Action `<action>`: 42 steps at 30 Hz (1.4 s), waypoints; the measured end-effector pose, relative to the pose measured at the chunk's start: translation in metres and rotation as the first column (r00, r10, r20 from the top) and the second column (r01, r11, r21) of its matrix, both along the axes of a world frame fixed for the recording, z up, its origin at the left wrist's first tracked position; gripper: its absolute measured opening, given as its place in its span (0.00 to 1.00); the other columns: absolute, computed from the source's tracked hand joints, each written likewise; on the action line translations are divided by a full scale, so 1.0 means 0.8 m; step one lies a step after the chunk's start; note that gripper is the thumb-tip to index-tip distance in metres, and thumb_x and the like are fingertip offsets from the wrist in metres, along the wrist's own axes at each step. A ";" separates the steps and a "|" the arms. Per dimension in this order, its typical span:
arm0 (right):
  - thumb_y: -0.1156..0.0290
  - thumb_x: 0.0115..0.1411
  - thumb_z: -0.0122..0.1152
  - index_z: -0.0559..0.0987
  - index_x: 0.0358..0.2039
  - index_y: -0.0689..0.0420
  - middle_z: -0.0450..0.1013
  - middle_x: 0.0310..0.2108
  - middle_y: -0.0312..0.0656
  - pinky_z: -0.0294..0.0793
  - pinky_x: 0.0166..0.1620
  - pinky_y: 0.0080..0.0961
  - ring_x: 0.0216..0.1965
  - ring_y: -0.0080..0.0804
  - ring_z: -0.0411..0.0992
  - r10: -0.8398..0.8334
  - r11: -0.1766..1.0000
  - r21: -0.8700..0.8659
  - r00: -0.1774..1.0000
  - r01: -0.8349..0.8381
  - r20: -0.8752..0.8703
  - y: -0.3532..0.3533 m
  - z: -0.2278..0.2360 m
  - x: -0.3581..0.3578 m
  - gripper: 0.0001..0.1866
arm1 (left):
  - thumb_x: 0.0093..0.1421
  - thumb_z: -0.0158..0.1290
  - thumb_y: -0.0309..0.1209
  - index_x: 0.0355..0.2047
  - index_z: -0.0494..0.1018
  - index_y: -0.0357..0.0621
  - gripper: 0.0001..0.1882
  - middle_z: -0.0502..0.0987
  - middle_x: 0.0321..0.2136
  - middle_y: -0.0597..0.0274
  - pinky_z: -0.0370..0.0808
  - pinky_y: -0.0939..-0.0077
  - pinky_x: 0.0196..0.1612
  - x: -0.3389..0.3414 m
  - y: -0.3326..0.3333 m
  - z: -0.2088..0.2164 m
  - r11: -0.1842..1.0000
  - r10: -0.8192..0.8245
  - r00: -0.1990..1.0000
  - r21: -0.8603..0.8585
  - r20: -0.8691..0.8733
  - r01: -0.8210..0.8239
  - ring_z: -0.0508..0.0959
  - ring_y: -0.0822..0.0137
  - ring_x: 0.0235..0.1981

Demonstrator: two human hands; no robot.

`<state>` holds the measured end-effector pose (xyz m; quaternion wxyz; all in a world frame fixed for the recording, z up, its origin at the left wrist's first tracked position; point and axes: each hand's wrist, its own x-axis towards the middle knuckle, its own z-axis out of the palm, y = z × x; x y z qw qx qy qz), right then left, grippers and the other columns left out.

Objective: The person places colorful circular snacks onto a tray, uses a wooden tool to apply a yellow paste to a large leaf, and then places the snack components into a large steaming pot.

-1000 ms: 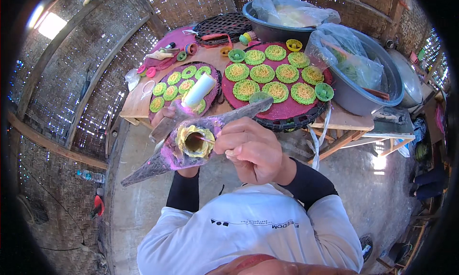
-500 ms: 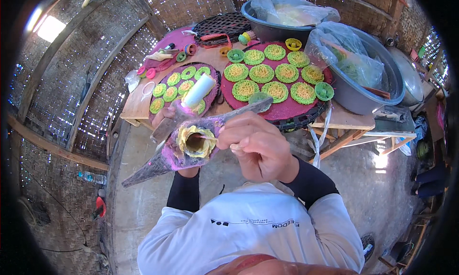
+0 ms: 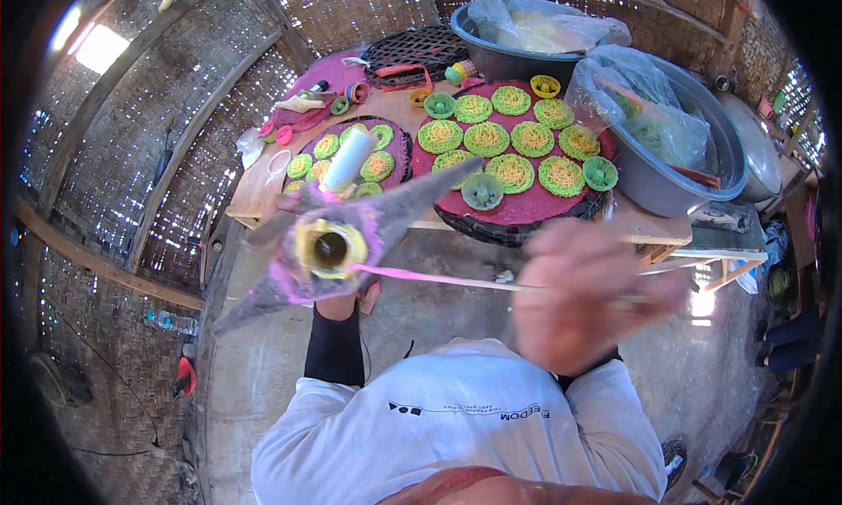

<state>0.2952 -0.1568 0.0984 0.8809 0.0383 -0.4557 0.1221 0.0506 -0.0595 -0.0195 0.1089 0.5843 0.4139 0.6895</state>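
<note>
My left hand is wrapped round a wooden press, seen mostly from its end. It has long tapering handles and pink smears. Yellow dough-like residue rings the dark round hole at its middle, and a pale cylinder sticks out beyond it. Blurred by motion, my right hand is closed on a thin stick. The stick's pink-coated end reaches the hole's rim. Past the press, round green-and-yellow strand cakes lie on a dark-rimmed pink round tray.
A smaller round tray with similar cakes sits on the wooden table. Green cups stand among the cakes. Two large grey tubs with plastic bags are at the back right. A black woven basket lies behind.
My right hand has moved right, away from the press, drawing the stick outward so its pink end shows. The press has shifted slightly left and tilted.
</note>
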 end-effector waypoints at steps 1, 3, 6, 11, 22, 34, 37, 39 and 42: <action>0.74 0.55 0.46 0.66 0.33 0.57 0.69 0.23 0.38 0.69 0.27 0.31 0.26 0.36 0.67 0.040 0.999 -0.003 0.986 -0.041 -0.164 -0.008 0.015 0.002 0.05 | 0.55 0.45 0.38 0.44 0.62 0.44 0.18 0.66 0.41 0.58 0.69 0.68 0.45 0.001 -0.007 0.007 0.997 -0.004 0.995 0.083 0.104 -0.005 0.68 0.65 0.43; 0.74 0.55 0.47 0.67 0.31 0.57 0.68 0.21 0.39 0.69 0.26 0.30 0.24 0.35 0.67 0.161 0.987 0.042 0.945 -0.156 -0.286 -0.022 0.016 0.023 0.03 | 0.53 0.49 0.31 0.45 0.63 0.44 0.17 0.68 0.40 0.58 0.69 0.70 0.44 0.026 -0.025 0.061 0.964 -0.073 0.950 0.266 0.305 -0.011 0.69 0.66 0.41; 0.74 0.54 0.50 0.71 0.27 0.59 0.67 0.20 0.37 0.68 0.25 0.20 0.23 0.26 0.67 0.439 0.799 -0.525 0.880 -0.292 0.180 -0.018 -0.014 0.023 0.03 | 0.52 0.51 0.29 0.41 0.65 0.44 0.15 0.69 0.37 0.58 0.68 0.70 0.43 0.030 -0.030 0.120 0.979 -0.093 0.865 0.203 0.493 -0.010 0.70 0.65 0.39; 0.72 0.54 0.54 0.74 0.36 0.61 0.60 0.14 0.28 0.56 0.18 0.13 0.16 0.09 0.54 0.613 0.669 -0.737 0.633 -0.097 0.473 0.040 -0.077 -0.079 0.10 | 0.52 0.50 0.36 0.29 0.68 0.41 0.11 0.72 0.30 0.57 0.65 0.71 0.44 0.030 -0.028 0.126 0.898 -0.440 0.644 0.311 0.626 0.311 0.71 0.66 0.36; 0.73 0.55 0.52 0.73 0.44 0.60 0.57 0.12 0.24 0.50 0.16 0.13 0.15 0.08 0.52 0.683 0.475 -0.814 0.723 -0.334 0.103 0.048 -0.080 -0.148 0.15 | 0.53 0.51 0.40 0.25 0.68 0.48 0.11 0.69 0.34 0.46 0.64 0.59 0.48 0.043 -0.038 0.101 0.645 -0.616 0.186 0.355 0.766 0.677 0.68 0.57 0.41; 0.74 0.51 0.57 0.77 0.29 0.64 0.58 0.12 0.23 0.48 0.16 0.13 0.14 0.08 0.51 0.423 0.516 -0.822 0.906 -0.240 0.001 0.062 -0.102 -0.170 0.07 | 0.50 0.52 0.34 0.28 0.65 0.46 0.09 0.69 0.29 0.55 0.68 0.64 0.45 0.065 -0.036 0.095 0.760 -0.496 0.250 0.277 0.832 0.587 0.70 0.62 0.37; 0.75 0.51 0.57 0.76 0.27 0.64 0.59 0.12 0.24 0.49 0.16 0.13 0.15 0.08 0.52 0.424 0.477 -0.842 0.905 -0.252 -0.031 0.059 -0.099 -0.172 0.06 | 0.50 0.52 0.33 0.29 0.65 0.45 0.09 0.69 0.29 0.56 0.69 0.65 0.43 0.063 -0.035 0.094 0.774 -0.466 0.247 0.257 0.849 0.579 0.71 0.63 0.36; 0.75 0.51 0.56 0.75 0.27 0.65 0.61 0.13 0.25 0.51 0.17 0.13 0.15 0.08 0.55 0.455 0.477 -0.816 0.886 -0.326 -0.088 0.060 -0.102 -0.175 0.05 | 0.50 0.52 0.33 0.29 0.64 0.45 0.10 0.69 0.29 0.56 0.69 0.66 0.43 0.064 -0.035 0.095 0.768 -0.467 0.232 0.261 0.853 0.585 0.71 0.63 0.35; 0.76 0.52 0.55 0.75 0.27 0.64 0.63 0.14 0.26 0.52 0.17 0.15 0.16 0.09 0.56 0.453 0.507 -0.761 0.877 -0.404 -0.163 0.061 -0.101 -0.179 0.05 | 0.50 0.52 0.33 0.28 0.65 0.45 0.09 0.69 0.29 0.55 0.69 0.65 0.43 0.066 -0.037 0.096 0.769 -0.447 0.234 0.237 0.863 0.593 0.71 0.63 0.36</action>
